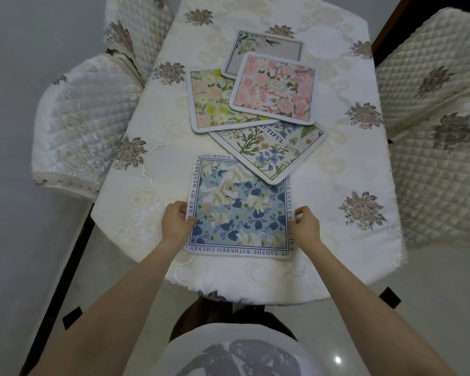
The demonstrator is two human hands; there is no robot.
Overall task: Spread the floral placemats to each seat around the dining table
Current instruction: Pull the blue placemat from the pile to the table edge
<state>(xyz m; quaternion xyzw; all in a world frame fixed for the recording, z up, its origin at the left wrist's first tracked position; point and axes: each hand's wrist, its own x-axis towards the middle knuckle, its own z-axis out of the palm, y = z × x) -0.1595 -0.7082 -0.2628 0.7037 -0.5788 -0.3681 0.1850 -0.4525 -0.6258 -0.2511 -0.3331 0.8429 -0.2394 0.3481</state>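
head view: a person's left hand (175, 221) and right hand (305, 226) pinch opposite side edges of the blue placemat (238, 210), lying flat at the near end of the dining table (337, 169). beyond the blue placemat, the yellow placemat (215, 104), grey placemat (258, 47), wildflower placemat (272, 150) and pink placemat (274, 88) overlap mid-table. one seat looks served; four mats seemingly remain.

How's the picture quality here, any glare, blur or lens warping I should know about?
Head view: soft, even lighting with no hard shadows on the tablecloth; a small glare spot on the floor at the bottom; wide-angle warping bends the chairs outward at the edges; lettering on the blue placemat stays readable, so the centre is sharp.
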